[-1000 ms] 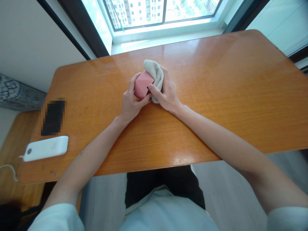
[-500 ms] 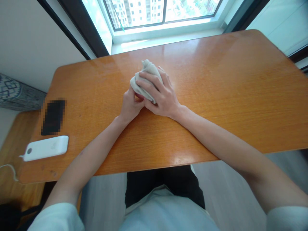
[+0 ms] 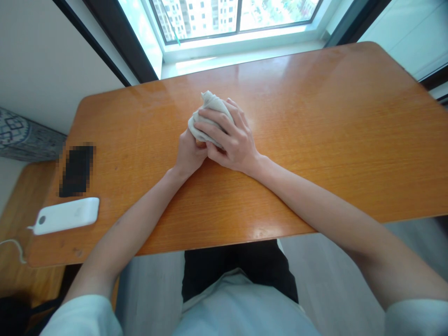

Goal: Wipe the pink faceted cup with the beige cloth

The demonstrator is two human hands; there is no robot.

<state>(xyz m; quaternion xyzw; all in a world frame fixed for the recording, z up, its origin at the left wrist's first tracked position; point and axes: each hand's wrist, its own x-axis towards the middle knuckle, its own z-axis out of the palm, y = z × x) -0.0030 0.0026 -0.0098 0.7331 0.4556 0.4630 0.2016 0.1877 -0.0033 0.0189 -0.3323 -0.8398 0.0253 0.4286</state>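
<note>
Over the wooden table (image 3: 325, 121), pressing a pale cloth (image 3: 213, 103) from above

Wears a light shirt (image 3: 241, 308) and dark trousers (image 3: 241, 263), nearest the camera, and reaches forward past the near edge. Has a white device (image 3: 66, 215) at the left end, then, just behind it, a dark thing (image 3: 76, 171) too blurred to identify. Farther in, holds the left hand (image 3: 189, 151) against the lower left of the bunched cloth; cannot tell the grip of its fingers, mostly hidden. Lays the right hand (image 3: 236, 142) across the top, fingers slightly spread and curled over the folds, close to the left thumb. Shows nothing of anything inside the cloth. Appears, by the pose, to be at a covering or rubbing step, supporting with the left and pressing with the right. Probably calls next for steady support below and even finger pressure above. Faces, beyond, a white sill (image 3: 245, 53) and bright window (image 3: 210, 18).
</note>
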